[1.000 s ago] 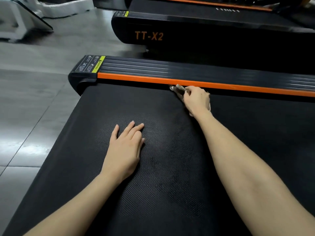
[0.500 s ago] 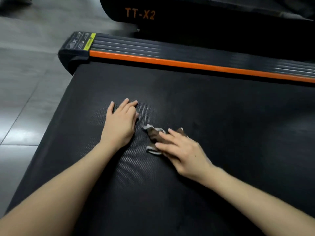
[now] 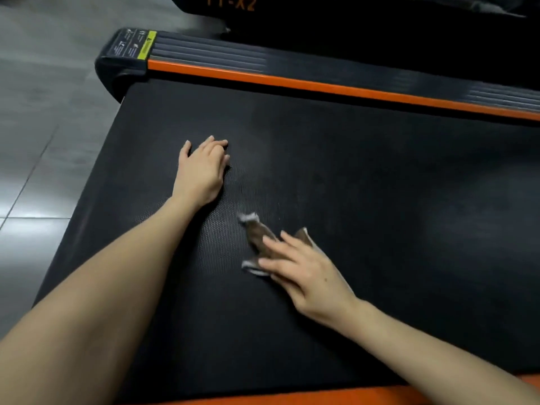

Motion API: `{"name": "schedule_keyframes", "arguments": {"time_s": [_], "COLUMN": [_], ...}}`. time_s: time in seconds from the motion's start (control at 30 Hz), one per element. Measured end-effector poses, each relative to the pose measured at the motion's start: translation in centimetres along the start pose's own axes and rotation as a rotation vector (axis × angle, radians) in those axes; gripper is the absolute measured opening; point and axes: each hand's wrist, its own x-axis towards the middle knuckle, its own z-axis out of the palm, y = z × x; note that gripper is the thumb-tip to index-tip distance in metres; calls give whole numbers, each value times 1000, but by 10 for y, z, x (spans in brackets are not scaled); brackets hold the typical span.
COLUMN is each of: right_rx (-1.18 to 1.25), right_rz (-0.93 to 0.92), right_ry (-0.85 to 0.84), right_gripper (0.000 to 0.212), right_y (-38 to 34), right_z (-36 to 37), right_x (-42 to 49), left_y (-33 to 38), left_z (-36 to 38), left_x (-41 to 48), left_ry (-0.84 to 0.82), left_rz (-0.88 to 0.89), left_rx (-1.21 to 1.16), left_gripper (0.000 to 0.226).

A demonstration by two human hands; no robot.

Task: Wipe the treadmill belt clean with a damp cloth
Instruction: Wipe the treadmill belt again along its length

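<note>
treadmill belt [image 3: 380, 185]: black, orange side rail [image 3: 321, 84] at 12 o'clock | cloth [image 3: 257, 232]: brown, on belt just 6 o'clock of centre | right grip [image 3: 306, 276]: fingers straight, pressing cloth from 4 o'clock | left grip [image 3: 201, 171]: unclenched, palm-down on belt, 11 o'clock of cloth, apart

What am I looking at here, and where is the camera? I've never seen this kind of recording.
There is no robot: a person wears a camera on the head, looking down at their own bare arms. The wide black surface is a treadmill belt, edged by an orange side rail. The left hand rests flat on the belt, holding nothing. The right hand presses a small brown cloth against the belt with straight fingers. Another treadmill stands behind, on a grey tiled floor.
</note>
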Motion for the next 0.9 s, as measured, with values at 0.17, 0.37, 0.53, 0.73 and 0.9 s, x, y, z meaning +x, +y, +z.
{"name": "schedule_keyframes", "arguments": {"time_s": [0.17,0.37,0.53,0.73,0.9], "right_rx": [-23,-6,-164,34,254], "right_rz": [18,88,249,319,281], "right_ry": [-254,-427,-300,-166,-100], "right_gripper": [44,102,80,62,51], "right_y": [-20,-26,-24,-42,-52], "right_z": [-23,-73,-76,-140,-196], "right_x": [-29,-34,-26,-32,-21], "left_y": [8,22,36,42,45], "left_z": [-13,-36,-57,-71,-80], "left_x": [-8,-58,-100,-114,-111], "left_ry": [27,169,186,143,146], "left_rz": [-46,-124,-135,-114,-127], "left_rx": [-42,-80,-120,-133,-162], "left_gripper": [32,30,28,27,26]}}
